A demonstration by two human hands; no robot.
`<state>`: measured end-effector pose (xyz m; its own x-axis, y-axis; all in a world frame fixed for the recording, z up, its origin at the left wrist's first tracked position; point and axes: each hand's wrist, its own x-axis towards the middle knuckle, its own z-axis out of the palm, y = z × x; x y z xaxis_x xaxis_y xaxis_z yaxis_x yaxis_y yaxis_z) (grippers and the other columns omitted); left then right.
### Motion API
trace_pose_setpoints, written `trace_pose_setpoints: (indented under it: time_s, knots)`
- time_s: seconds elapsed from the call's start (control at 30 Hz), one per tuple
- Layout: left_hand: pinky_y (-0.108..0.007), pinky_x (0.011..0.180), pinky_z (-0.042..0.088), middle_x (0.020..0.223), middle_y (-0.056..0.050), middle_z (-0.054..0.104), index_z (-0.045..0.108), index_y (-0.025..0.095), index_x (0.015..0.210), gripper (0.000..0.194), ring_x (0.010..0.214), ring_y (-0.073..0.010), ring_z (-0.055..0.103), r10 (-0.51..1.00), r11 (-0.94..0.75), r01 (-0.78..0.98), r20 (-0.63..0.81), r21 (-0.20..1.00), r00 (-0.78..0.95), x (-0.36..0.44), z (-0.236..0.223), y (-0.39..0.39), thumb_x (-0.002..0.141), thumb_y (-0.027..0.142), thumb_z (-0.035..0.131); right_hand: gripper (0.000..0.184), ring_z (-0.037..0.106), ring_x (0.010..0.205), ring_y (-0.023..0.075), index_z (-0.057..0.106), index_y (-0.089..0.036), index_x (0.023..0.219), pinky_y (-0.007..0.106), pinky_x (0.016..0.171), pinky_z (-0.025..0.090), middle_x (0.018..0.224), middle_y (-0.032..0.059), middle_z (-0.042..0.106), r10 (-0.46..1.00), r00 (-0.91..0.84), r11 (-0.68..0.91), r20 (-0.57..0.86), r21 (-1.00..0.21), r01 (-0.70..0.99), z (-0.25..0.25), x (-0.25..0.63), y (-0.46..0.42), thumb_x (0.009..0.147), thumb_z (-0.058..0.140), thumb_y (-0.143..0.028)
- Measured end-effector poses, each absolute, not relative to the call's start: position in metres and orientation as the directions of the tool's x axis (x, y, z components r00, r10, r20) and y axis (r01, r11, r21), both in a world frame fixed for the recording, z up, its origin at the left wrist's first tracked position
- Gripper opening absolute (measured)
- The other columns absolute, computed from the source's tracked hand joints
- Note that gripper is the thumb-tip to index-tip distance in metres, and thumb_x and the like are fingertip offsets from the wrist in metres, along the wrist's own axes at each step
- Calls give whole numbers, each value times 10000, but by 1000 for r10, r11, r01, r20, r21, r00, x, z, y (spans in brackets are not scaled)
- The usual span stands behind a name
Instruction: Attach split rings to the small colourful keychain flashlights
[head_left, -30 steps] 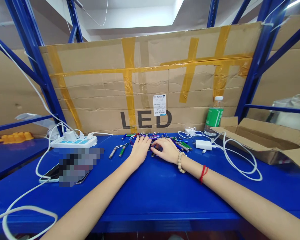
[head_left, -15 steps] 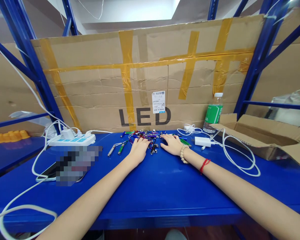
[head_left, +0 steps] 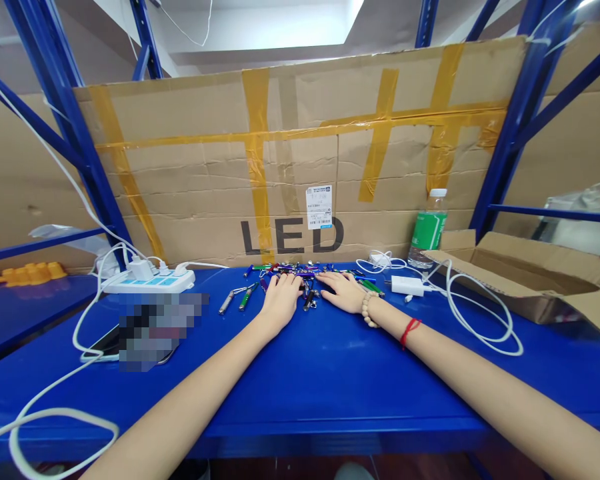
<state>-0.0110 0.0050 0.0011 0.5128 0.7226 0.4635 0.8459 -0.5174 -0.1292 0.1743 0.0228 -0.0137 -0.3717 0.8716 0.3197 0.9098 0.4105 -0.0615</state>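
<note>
A pile of small metallic keychain-like sticks [head_left: 307, 268] in blue, green, red, purple and black lies at the back of the blue shelf [head_left: 310, 387]. My left hand [head_left: 283, 300] rests palm down on the pile's left front, fingers stretched forward over the pieces. On its right side my right hand [head_left: 343, 292] lies flat with fingers spread, and its fingertips touch the pile. Pieces under both hands are hidden. Left of my left hand are a silver stick [head_left: 227, 302] and a green stick [head_left: 247, 297], apart from the pile. Green sticks [head_left: 372, 287] lie beside my right hand.
On the left are a white power strip [head_left: 150, 281] and a blurred-out phone-like device [head_left: 155, 333] with cables. To the right stand a white charger [head_left: 407, 285], a bottle [head_left: 429, 230] and an open cardboard box [head_left: 525, 273]. A taped cardboard sheet [head_left: 205, 193] closes the back.
The view has shifted slightly. My right hand's fingers reach a little further left toward my left hand, narrowing the gap between them; my left hand stays on the pile.
</note>
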Motion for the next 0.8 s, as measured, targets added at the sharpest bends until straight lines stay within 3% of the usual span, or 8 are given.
trace_pose_setpoints:
  time_s: [0.23, 0.57, 0.8]
  knots:
    - [-321, 744, 333, 902, -25, 572, 447, 184, 872, 154, 870, -182, 500, 735, -521, 839, 582, 157, 347, -4, 0, 3, 870, 319, 372, 400, 387, 1185, 226, 507, -185, 1178, 436, 950, 252, 1264, 95, 481, 851, -374, 435, 368, -99, 895, -16, 174, 24, 827, 411, -350]
    - [-313, 701, 322, 751, -15, 535, 426, 185, 683, 252, 771, -180, 483, 703, -562, 816, 598, 133, 386, -1, 2, -1, 853, 363, 371, 321, 530, 994, 192, 590, -168, 1052, 333, 849, 326, 1051, 77, 613, 839, -293, 408, 458, -173, 897, -7, 171, 18, 748, 501, -220]
    - [-295, 684, 344, 742, -13, 508, 398, 184, 673, 264, 736, -156, 462, 630, -713, 664, 623, 227, 463, 0, 4, -3, 867, 355, 346, 251, 541, 936, 199, 632, -204, 966, 341, 798, 305, 966, 38, 655, 846, -243, 347, 475, -144, 927, -5, 172, 17, 749, 513, -243]
